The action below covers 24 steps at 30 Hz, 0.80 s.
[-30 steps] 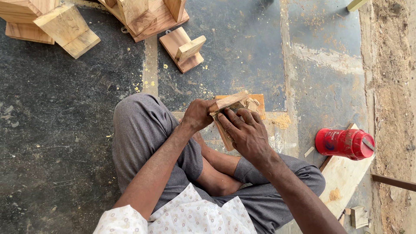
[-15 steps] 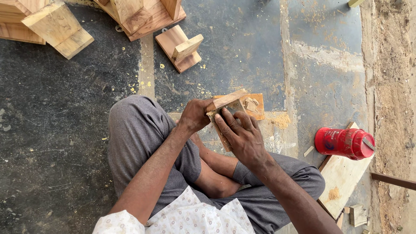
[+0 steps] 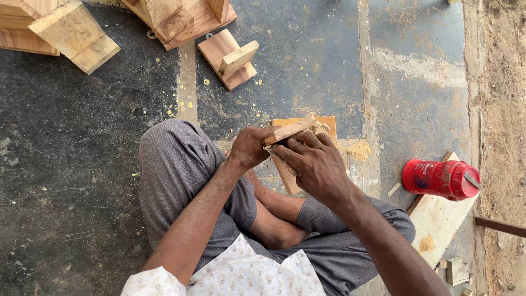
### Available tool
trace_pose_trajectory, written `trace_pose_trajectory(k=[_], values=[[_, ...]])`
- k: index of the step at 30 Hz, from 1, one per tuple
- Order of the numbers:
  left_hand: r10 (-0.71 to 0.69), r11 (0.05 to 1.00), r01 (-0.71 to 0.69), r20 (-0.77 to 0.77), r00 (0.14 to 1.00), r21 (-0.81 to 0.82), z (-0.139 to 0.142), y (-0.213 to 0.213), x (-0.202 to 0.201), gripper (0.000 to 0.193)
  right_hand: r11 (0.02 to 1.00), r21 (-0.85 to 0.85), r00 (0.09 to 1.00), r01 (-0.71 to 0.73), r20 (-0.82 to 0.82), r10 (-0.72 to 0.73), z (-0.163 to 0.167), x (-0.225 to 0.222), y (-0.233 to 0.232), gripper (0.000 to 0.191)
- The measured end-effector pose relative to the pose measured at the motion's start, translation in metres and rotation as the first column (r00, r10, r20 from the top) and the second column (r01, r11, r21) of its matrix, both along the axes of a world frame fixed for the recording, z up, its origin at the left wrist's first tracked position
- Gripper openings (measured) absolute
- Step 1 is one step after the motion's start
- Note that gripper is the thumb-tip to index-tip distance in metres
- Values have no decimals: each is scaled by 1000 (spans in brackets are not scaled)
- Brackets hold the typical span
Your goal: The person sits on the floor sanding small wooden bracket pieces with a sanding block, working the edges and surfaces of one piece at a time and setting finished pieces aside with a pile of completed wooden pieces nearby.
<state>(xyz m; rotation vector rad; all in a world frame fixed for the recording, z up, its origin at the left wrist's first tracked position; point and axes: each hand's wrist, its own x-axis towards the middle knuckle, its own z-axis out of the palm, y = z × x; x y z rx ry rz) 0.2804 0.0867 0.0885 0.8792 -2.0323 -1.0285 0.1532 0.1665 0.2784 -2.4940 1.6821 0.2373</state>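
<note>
my left hand (image 3: 249, 147) and right hand (image 3: 313, 163) both clamp the small wooden piece (image 3: 289, 133) (sawdust already lies about); finished pieces wait beyond.

The hands (image 3: 285, 156) cover most of the small wooden piece (image 3: 287, 131) — what lies under the fingers cannot be told; the wood blocks (image 3: 71, 33) run off the top edge.

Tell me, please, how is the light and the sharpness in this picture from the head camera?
Head view: soft, even daylight with no glare; left hand, right hand and wooden piece are sharp, with only faint shadow beneath them; the red bottle shows a mild sheen; the wooden blocks at the top edge are cropped.
</note>
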Motion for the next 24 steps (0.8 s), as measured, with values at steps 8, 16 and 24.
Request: trace_pose_trajectory(k=[8, 16, 24], values=[[-1, 1000, 1, 1, 1000, -6, 1, -65, -29, 32, 999, 52, 999, 12, 40, -14, 21, -23, -64, 46], [26, 1000, -26, 17, 1000, 12, -5, -135, -89, 29, 882, 408, 971, 236, -78, -224, 86, -107, -105, 60], [-8, 1000, 7, 43, 999, 5, 0, -173, -137, 28, 984, 130, 986, 125, 95, -138, 50, -161, -164, 58]])
